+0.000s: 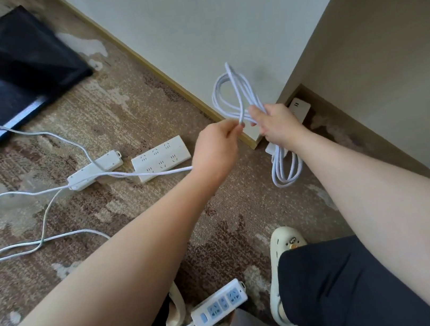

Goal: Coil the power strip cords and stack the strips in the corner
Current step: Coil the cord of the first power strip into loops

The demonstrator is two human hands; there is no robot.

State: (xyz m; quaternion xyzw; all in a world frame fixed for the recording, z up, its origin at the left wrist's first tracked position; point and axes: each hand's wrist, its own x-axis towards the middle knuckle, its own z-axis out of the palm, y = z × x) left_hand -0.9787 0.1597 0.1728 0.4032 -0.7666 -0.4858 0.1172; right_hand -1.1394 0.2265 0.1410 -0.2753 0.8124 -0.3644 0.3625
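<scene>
Above carpet near wall corner: both forearms stretched forward, hands close together. Right hand gripping white cord coil, fingers curled round bundle; loops stand above fist, more loops hang below wrist. Left hand pinching loose cord strand beside coil. Cord trails left over wide power strip toward narrow power strip, both flat on carpet. Another strip tucked in corner; blue-socket strip lies by near edge, between feet.
</scene>
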